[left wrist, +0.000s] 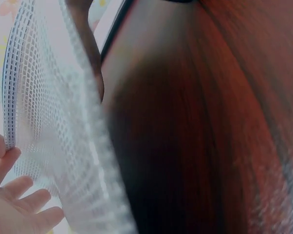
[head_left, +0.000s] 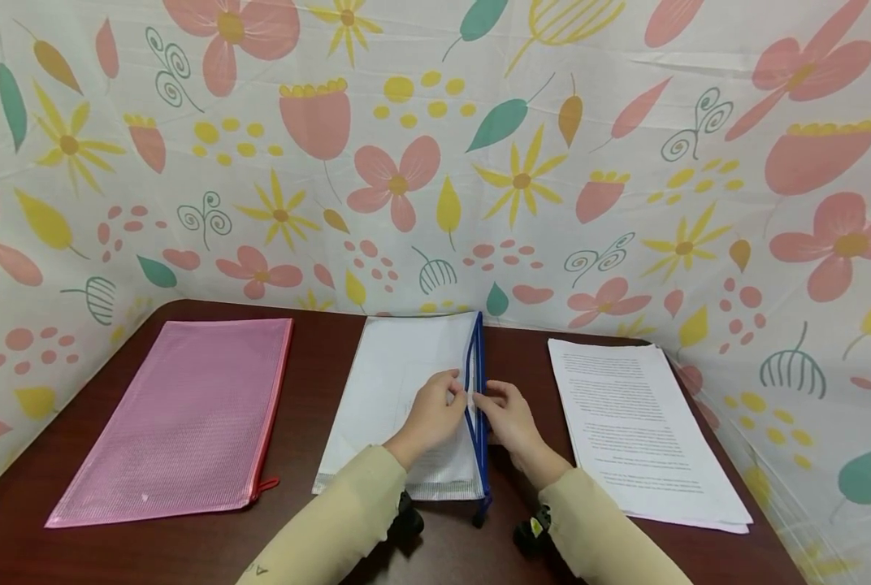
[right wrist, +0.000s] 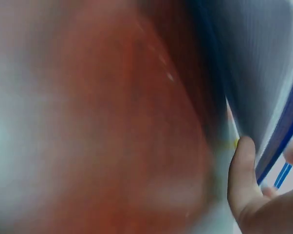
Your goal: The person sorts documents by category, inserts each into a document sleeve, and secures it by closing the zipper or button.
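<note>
A white mesh zipper pouch [head_left: 399,390] with a blue zip edge [head_left: 478,382] lies in the middle of the dark wooden table [head_left: 318,366]. My left hand [head_left: 435,410] pinches the pouch's upper mesh layer at the zip opening. My right hand [head_left: 504,414] pinches the blue edge from the other side, the two hands almost touching. In the left wrist view the white mesh [left wrist: 54,122] fills the left side above my fingers [left wrist: 20,204]. My thumb [right wrist: 244,170] sits against the blue edge [right wrist: 278,146] in the blurred right wrist view.
A pink mesh zipper pouch [head_left: 187,418] with a red zip lies flat at the left. A stack of printed paper sheets [head_left: 640,431] lies at the right. A floral cloth [head_left: 435,146] walls in the table at the back and both sides.
</note>
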`<state>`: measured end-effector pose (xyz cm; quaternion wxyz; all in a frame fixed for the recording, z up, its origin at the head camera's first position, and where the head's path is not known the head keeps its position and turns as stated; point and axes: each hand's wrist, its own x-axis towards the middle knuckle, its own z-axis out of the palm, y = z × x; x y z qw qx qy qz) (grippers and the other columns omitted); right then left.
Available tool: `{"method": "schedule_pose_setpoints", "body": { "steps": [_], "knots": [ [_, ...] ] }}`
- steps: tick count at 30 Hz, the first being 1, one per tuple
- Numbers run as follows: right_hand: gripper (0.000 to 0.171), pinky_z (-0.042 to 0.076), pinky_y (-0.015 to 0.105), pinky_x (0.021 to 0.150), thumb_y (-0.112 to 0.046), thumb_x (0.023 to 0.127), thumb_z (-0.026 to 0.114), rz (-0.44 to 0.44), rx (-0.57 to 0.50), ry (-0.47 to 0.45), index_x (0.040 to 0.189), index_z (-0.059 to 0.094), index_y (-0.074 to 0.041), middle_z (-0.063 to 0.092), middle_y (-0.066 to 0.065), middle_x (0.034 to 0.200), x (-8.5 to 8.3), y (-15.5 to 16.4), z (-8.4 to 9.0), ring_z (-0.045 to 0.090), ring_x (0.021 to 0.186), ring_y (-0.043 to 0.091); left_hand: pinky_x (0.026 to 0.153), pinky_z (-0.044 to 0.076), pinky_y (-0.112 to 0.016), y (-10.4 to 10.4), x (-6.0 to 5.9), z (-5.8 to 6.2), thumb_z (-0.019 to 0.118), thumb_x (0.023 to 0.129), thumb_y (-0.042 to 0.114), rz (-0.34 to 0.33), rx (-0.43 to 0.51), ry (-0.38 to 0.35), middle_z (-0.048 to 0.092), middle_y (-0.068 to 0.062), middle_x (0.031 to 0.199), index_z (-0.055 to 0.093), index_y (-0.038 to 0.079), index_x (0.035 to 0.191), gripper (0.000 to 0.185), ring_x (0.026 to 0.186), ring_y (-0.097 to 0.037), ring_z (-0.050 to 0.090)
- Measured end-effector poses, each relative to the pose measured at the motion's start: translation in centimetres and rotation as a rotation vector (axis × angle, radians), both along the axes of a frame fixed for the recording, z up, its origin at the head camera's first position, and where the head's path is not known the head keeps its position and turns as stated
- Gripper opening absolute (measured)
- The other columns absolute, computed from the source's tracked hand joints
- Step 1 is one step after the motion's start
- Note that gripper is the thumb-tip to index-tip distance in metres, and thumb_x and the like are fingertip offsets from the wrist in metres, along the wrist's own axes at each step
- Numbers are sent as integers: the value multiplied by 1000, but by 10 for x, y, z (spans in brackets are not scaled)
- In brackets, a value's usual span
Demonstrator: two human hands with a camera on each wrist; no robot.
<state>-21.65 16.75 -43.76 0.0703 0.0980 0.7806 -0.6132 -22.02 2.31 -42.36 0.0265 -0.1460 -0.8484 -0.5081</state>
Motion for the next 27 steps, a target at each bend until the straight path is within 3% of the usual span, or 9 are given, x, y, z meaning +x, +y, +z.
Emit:
{"method": "schedule_pose_setpoints", "body": {
  "steps": [2, 5, 9, 13, 16, 19, 22, 25, 27],
  "knots": [
    [62, 55, 34, 61, -33, 95, 53, 67, -97, -57, 145, 25, -8, 60, 20, 112, 10, 3, 1, 63, 74, 16, 88, 46, -39, 0, -1, 0, 48, 94, 11, 3, -3, 1, 51, -19, 136, 57, 5, 82, 16, 95, -26, 56],
    [71, 55, 34, 69, -45, 98, 44, 249, -235, -182, 149, 9, -10, 64, 15, 105, 26, 10, 4, 65, 81, 17, 88, 46, -39, -1, -3, 0, 48, 94, 11, 4, -5, -5, 51, -19, 136, 58, 5, 83, 17, 94, -25, 56],
    [70, 56, 35, 74, -55, 96, 40, 504, -319, -311, 139, 27, -1, 70, 9, 91, 41, 21, 7, 68, 81, 19, 89, 46, -40, 0, -7, -3, 48, 94, 12, 2, -8, -7, 51, -18, 136, 58, 4, 83, 16, 96, -25, 56],
    [49, 56, 34, 69, -50, 95, 47, 629, -266, -346, 99, 54, -1, 66, 0, 66, 48, 32, 9, 67, 67, 15, 91, 45, -40, 1, -10, -7, 49, 93, 12, -5, -21, -16, 52, -19, 135, 57, 4, 83, 15, 97, -25, 55],
    [36, 55, 31, 60, -39, 94, 53, 683, -182, -333, 75, 51, -9, 50, -6, 53, 50, 37, 9, 57, 53, 9, 83, 48, -39, 0, -11, -10, 49, 94, 13, -36, -52, -57, 54, -20, 131, 58, 4, 89, 14, 83, -23, 56],
    [37, 47, 23, 47, -32, 93, 58, 727, -102, -306, 66, 49, -9, 40, -7, 50, 50, 41, 7, 44, 44, 5, 78, 49, -37, -4, -11, -13, 53, 93, 19, -101, -115, -138, 58, -18, 119, 57, 4, 107, 21, 78, -21, 56],
    [38, 31, 18, 38, -30, 92, 60, 758, -40, -281, 71, 57, 1, 44, -6, 52, 50, 45, 7, 34, 41, 3, 92, 47, -43, -8, -10, -15, 63, 88, 31, -202, -239, -208, 55, -16, 123, 49, 5, 129, 51, 104, -27, 58],
    [39, 24, 16, 36, -27, 91, 61, 784, 8, -274, 83, 63, 12, 54, -5, 57, 50, 49, 7, 29, 40, 2, 114, 26, -47, -12, -7, -15, 76, 74, 47, -317, -432, -211, 37, -12, 148, 39, 10, 142, 86, 137, -26, 35],
    [39, 23, 16, 36, -23, 89, 64, 805, 29, -282, 86, 62, 16, 58, -3, 59, 50, 50, 7, 28, 40, 1, 118, 14, -48, -14, -4, -14, 80, 65, 55, -377, -556, -188, 24, -9, 156, 34, 15, 146, 102, 144, -23, 21]
  ]
}}
